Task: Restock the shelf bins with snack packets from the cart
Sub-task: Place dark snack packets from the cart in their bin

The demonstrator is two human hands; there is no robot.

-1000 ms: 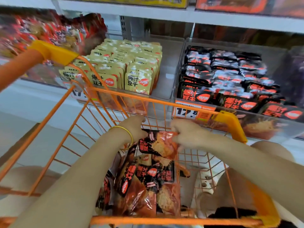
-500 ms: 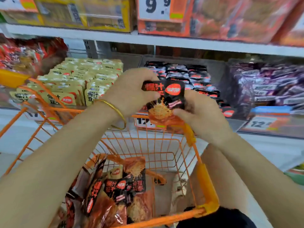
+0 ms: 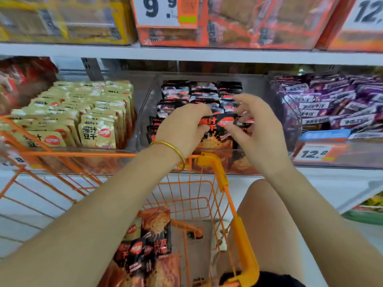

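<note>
Cannot see the left edge of the black-and-red snack packet (image 3: 217, 127), wrapped under the fingers of the left hand (image 3: 182, 129), nor tell whether the right hand (image 3: 259, 139) pinches its far corner or only hovers beside it. Lost behind both hands: the front rows of the clear bin (image 3: 148, 112); buried under the left forearm: much of the packet pile (image 3: 145, 251) in the orange cart (image 3: 215, 168). Clipped by the top right corner, a price card (image 3: 366, 13) starting 12; smeared and cut by the left edge, red packets (image 3: 20, 83), possibly another snack line, and a price label (image 3: 14, 161) unreadable behind the cart wire.
</note>
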